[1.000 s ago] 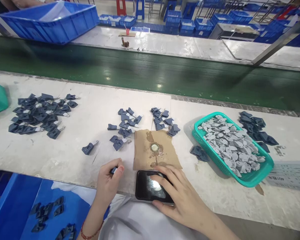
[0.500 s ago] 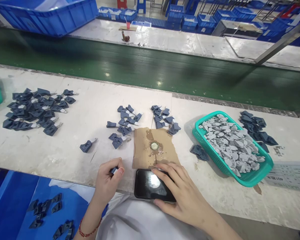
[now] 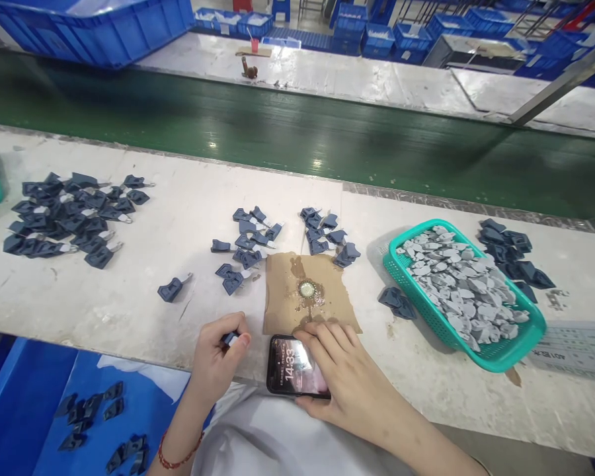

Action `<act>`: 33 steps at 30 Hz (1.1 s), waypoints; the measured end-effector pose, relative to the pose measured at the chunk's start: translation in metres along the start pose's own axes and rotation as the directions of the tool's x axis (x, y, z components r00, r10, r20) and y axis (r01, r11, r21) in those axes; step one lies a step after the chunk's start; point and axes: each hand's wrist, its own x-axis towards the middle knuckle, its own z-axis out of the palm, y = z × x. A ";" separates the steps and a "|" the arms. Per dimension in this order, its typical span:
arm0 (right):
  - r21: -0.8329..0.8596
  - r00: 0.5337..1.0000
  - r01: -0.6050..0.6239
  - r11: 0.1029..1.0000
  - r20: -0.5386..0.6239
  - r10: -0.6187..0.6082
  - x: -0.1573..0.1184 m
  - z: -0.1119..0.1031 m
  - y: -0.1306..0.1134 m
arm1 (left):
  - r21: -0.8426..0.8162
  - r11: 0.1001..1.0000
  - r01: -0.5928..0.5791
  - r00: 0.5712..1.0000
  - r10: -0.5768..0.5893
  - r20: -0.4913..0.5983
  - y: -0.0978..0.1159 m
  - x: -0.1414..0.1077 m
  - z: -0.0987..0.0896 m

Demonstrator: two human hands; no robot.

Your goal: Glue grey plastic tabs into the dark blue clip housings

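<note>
My left hand (image 3: 223, 354) is closed round a dark blue-grey plastic part (image 3: 229, 338), mostly hidden by the fingers. My right hand (image 3: 340, 370) lies over the right end of a smartphone (image 3: 291, 367), its fingers along the far edge and the thumb at the near edge. The phone lies on the table's front edge with its screen lit, showing 14:33. Just beyond it is a stained cardboard piece (image 3: 282, 297) with a small round, wet-looking piece (image 3: 307, 289) on it. Dark plastic parts with pale tabs lie behind, in two groups (image 3: 248, 241) (image 3: 322, 231).
At right stands a green basket (image 3: 416, 311) of grey parts, with dark parts (image 3: 508, 248) beside it. A larger pile (image 3: 69, 215) and one single part (image 3: 172, 289) lie at left. A green conveyor belt (image 3: 277, 125) runs behind. Below left, a blue bin (image 3: 54, 396) holds more parts.
The phone's screen has gone from dark to lit. My right hand has shifted slightly left over the phone. My left hand has barely moved, still round the part.
</note>
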 end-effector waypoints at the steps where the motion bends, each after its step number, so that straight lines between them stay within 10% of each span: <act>1: 0.005 1.000 0.003 1.000 -0.004 -0.003 0.000 0.000 0.000 | 0.001 1.000 0.000 1.000 0.000 0.001 0.000 0.000 0.000; 24: 0.218 0.978 -0.158 0.963 0.170 0.122 0.001 -0.021 -0.002 | 0.078 0.997 0.003 1.000 -0.003 0.007 0.001 -0.001 -0.001; 29: 0.328 0.964 -0.235 0.915 -0.044 0.263 0.012 -0.039 0.022 | 0.149 0.988 -0.037 0.998 0.043 -0.036 -0.004 -0.001 -0.005; 33: 0.292 0.858 -0.368 0.883 -0.259 0.443 0.039 -0.049 0.052 | 0.224 0.973 -0.063 0.993 0.084 -0.084 -0.002 0.007 -0.013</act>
